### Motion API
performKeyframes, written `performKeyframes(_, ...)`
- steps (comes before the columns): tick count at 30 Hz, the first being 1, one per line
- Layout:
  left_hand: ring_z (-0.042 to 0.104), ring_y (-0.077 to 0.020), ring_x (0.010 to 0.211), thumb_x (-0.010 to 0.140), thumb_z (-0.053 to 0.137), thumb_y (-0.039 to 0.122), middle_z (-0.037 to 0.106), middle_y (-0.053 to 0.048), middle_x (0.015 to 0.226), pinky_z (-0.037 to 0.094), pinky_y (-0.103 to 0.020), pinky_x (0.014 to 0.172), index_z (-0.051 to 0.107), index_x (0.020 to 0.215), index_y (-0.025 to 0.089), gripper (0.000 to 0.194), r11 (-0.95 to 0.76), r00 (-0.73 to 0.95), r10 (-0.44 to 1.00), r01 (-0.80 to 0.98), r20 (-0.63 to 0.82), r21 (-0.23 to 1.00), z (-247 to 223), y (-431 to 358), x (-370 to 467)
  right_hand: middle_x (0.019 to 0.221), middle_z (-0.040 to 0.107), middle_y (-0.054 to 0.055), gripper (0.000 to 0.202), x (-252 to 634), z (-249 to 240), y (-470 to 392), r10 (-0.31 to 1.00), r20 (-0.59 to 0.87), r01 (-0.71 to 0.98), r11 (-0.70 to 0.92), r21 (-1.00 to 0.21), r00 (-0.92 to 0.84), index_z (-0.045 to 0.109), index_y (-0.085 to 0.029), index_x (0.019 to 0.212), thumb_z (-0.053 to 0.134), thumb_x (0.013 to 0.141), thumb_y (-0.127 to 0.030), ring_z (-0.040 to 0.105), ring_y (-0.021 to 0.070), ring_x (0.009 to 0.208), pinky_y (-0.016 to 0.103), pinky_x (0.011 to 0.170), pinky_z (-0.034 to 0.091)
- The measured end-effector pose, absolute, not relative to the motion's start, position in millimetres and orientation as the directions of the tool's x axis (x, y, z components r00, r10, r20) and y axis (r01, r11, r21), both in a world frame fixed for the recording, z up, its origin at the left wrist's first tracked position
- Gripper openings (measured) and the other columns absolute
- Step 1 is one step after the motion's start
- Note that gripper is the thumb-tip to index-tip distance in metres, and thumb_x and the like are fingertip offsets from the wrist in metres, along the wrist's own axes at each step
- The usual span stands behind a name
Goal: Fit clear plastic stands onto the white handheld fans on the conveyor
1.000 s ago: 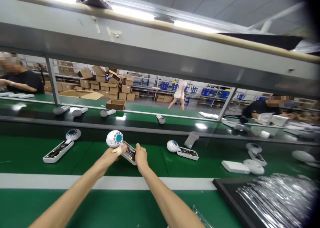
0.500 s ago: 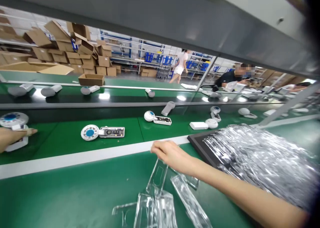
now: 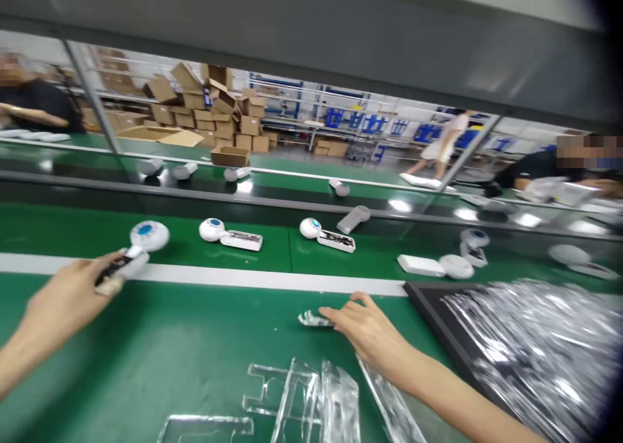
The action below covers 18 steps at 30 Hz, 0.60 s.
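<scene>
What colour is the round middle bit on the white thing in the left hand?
Blue, seen in the head view.

One head-worn view looks forward and down over the green worktop (image 3: 195, 339).

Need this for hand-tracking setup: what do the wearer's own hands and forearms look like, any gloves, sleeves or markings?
Left hand: no glove, pale wrap on the thumb, maybe tape or a finger cot; too blurred to tell. Right hand: no glove, no wrap visible. No sleeve, watch or bracelet shows on either forearm.
</scene>
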<state>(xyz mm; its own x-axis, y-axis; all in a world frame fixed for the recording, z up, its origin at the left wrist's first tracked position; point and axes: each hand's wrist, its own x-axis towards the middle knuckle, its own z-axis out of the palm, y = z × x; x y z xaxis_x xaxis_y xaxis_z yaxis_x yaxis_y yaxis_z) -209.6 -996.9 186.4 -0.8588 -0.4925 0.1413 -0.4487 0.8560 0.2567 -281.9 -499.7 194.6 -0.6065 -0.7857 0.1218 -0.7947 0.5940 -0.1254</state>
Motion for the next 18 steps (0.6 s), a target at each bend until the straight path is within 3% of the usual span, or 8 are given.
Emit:
performKeyframes(2, 0.059, -0.0339, 0.095, 0.079, 0.047, 0.055, 0.063, -0.011, 0.103, 0.043, -0.034, 0.066, 0.054, 0.127, 0.027, 0.055, 0.861, -0.876, -0.477, -0.447, 0.078, 0.244, 180, -968, -176, 0.088, 0.069, 0.008, 0.048, -288, 205, -507, -0.739, 0.119, -0.737, 0.617, -0.278, -0.663, 0.053, -0.020, 0.129, 0.032, 0.088, -0.005, 0.062, 0.0186, 0.076, 0.038, 0.079, 0.047)
performKeyframes(6, 0.060, -0.0375, 0.102, 0.072, 0.056, 0.065, 0.061, -0.016, 0.117, 0.046, -0.040, 0.076, 0.042, 0.136, 0.022, 0.078, 0.723, -0.840, -0.542, -0.476, -0.017, 0.500, 178, -945, -166, 0.100, 0.066, 0.007, 0.044, -288, 223, -529, -0.600, -0.052, -0.473, 0.678, -0.562, -0.799, 0.043, -0.028, 0.138, 0.025, 0.098, -0.032, 0.063, 0.0200, 0.089, 0.034, 0.076, 0.050)
performKeyframes(8, 0.061, -0.0368, 0.100, 0.067, 0.062, 0.065, 0.063, -0.017, 0.115, 0.046, -0.039, 0.081, 0.048, 0.131, 0.018, 0.081, 0.612, -0.842, -0.532, -0.452, -0.085, 0.648, 186, -946, -185, 0.103, 0.063, 0.007, 0.047, -284, 227, -539, -0.558, -0.127, -0.368, 0.685, -0.629, -0.820, 0.043, -0.029, 0.137, 0.024, 0.097, -0.046, 0.061, 0.0214, 0.094, 0.035, 0.080, 0.049)
performKeyframes(10, 0.062, -0.0334, 0.098, 0.062, 0.069, 0.062, 0.067, -0.014, 0.109, 0.047, -0.034, 0.081, 0.061, 0.115, 0.018, 0.069, 0.491, -0.892, -0.409, -0.395, -0.195, 0.777, 195, -946, -209, 0.098, 0.061, 0.005, 0.052, -280, 228, -548, -0.558, -0.188, -0.313, 0.678, -0.666, -0.808, 0.037, -0.030, 0.139, 0.029, 0.094, -0.054, 0.060, 0.0206, 0.088, 0.035, 0.077, 0.049)
performKeyframes(13, 0.065, -0.0275, 0.085, 0.053, 0.081, 0.049, 0.070, -0.011, 0.093, 0.048, -0.027, 0.067, 0.064, 0.095, 0.018, 0.054, 0.331, -0.918, -0.292, -0.360, -0.268, 0.872, 205, -936, -234, 0.081, 0.054, -0.002, 0.051, -275, 231, -561, -0.601, -0.218, -0.306, 0.646, -0.699, -0.769, 0.038, -0.032, 0.136, 0.041, 0.091, -0.053, 0.054, 0.0159, 0.071, 0.029, 0.067, 0.046)
performKeyframes(16, 0.063, -0.0227, 0.066, 0.046, 0.088, 0.037, 0.069, -0.007, 0.076, 0.045, -0.026, 0.055, 0.058, 0.094, 0.017, 0.060, 0.235, -0.902, -0.364, -0.332, -0.234, 0.914, 207, -916, -239, 0.078, 0.052, -0.002, 0.036, -268, 239, -578, -0.619, -0.198, -0.323, 0.624, -0.712, -0.760, 0.054, -0.025, 0.117, 0.052, 0.086, -0.041, 0.051, 0.0144, 0.069, 0.027, 0.065, 0.043)
performKeyframes(18, 0.062, -0.0211, 0.061, 0.045, 0.089, 0.033, 0.068, -0.006, 0.073, 0.046, -0.028, 0.055, 0.055, 0.096, 0.017, 0.063, 0.116, -0.894, -0.408, -0.254, -0.187, 0.960, 210, -900, -237, 0.084, 0.056, 0.001, 0.031, -262, 244, -593, -0.628, -0.145, -0.367, 0.609, -0.703, -0.765, 0.059, -0.020, 0.108, 0.058, 0.081, -0.036, 0.054, 0.0158, 0.076, 0.029, 0.070, 0.044)
